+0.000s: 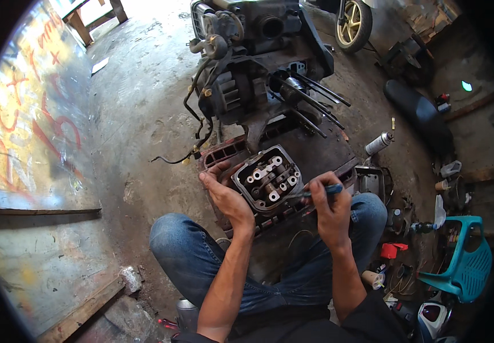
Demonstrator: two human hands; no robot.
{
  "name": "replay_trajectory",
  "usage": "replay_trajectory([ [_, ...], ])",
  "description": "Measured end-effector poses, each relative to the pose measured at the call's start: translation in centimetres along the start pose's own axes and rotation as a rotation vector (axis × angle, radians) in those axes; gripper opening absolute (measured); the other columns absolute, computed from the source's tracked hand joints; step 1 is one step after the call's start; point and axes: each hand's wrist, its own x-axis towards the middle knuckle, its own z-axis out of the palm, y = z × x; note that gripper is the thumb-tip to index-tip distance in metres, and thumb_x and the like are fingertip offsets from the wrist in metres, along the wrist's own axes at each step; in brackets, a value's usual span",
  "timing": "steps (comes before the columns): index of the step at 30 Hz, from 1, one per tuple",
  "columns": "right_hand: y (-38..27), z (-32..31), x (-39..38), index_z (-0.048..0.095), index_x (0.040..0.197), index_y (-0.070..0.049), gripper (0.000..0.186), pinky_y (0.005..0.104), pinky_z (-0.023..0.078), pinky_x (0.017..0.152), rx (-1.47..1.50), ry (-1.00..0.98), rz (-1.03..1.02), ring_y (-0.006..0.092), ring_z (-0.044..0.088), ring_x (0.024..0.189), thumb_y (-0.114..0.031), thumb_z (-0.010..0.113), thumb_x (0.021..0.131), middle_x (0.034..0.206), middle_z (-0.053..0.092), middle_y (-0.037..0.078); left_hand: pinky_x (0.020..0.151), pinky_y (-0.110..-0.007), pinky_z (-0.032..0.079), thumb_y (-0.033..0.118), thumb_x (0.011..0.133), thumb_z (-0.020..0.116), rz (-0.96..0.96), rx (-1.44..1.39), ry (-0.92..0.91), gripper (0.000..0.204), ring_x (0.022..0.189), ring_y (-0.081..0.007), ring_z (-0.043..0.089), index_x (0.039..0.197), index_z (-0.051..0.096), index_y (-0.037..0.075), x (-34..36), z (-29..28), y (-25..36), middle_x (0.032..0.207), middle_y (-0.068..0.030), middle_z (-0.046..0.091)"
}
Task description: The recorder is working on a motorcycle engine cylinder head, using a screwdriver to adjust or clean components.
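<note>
A squarish metal cylinder head (265,207), with its rocker arms and camshaft showing, sits tilted on the dark crate in front of me. My left hand (227,193) cups its left side, fingers curled against the edge and partly hidden behind it. Pinched in my right hand (331,212) is a slim tool with a blue handle (333,188). Its thin shaft points left to the lower right rim of the head; the tip is too small to identify. Beyond stands an engine (241,86), its piston (293,90) exposed between long studs.
The dark crate (224,150) supports the engine. To the right stand a spray can (379,143), a metal tray (369,182), a motorcycle seat (418,117) and a teal plastic stool (463,263). A cup (373,279) and loose parts clutter the floor. Painted metal sheeting (35,114) borders the left.
</note>
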Motion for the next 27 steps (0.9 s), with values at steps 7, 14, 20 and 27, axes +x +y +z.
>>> replay_trajectory([
  [7, 0.6, -0.4, -0.1, 0.069, 0.102, -0.002, 0.023, 0.0334, 0.052, 0.076, -0.222, 0.270, -0.217, 0.0166, 0.064, 0.082, -0.022, 0.069, 0.112, 0.091, 0.070, 0.004, 0.102, -0.037, 0.057, 0.054, 0.122, 0.018, -0.021, -0.017, -0.025, 0.069, 0.109, -0.0244, 0.071, 0.122, 0.062, 0.001, 0.0, -0.3, 0.1, 0.116, -0.0144, 0.069],
  [14, -1.5, -4.5, -1.5, 0.056, 0.099, -0.005, 0.029, 0.0253, 0.047, 0.073, 0.241, 0.537, -0.317, 0.0090, 0.055, 0.077, -0.024, 0.053, 0.121, 0.094, 0.056, 0.001, 0.104, -0.040, 0.053, 0.046, 0.122, 0.033, -0.142, -0.019, 0.037, 0.054, 0.117, -0.0233, 0.066, 0.130, 0.065, 0.003, 0.3, -1.7, 0.5, 0.131, -0.0135, 0.066],
  [20, -2.5, -6.3, -2.4, 0.071, 0.120, -0.006, 0.025, 0.0280, 0.052, 0.081, 0.051, 0.298, 0.025, 0.0105, 0.061, 0.088, -0.030, 0.061, 0.118, 0.105, 0.066, 0.003, 0.108, -0.041, 0.051, 0.045, 0.117, 0.049, -0.240, 0.129, -0.129, 0.051, 0.124, -0.0226, 0.064, 0.142, 0.062, 0.002, -1.0, -3.8, 3.1, 0.134, -0.0135, 0.067],
  [27, 5.5, 0.9, 1.9, 0.071, 0.138, 0.004, 0.059, 0.0347, 0.052, 0.100, -0.434, 0.019, 0.135, 0.0263, 0.070, 0.106, -0.049, 0.066, 0.112, 0.120, 0.076, 0.018, 0.102, -0.034, 0.055, 0.054, 0.117, 0.052, -0.146, 0.552, -0.356, 0.065, 0.115, -0.0202, 0.070, 0.141, 0.065, -0.005, -1.3, -4.3, 1.5, 0.128, -0.0167, 0.074],
])
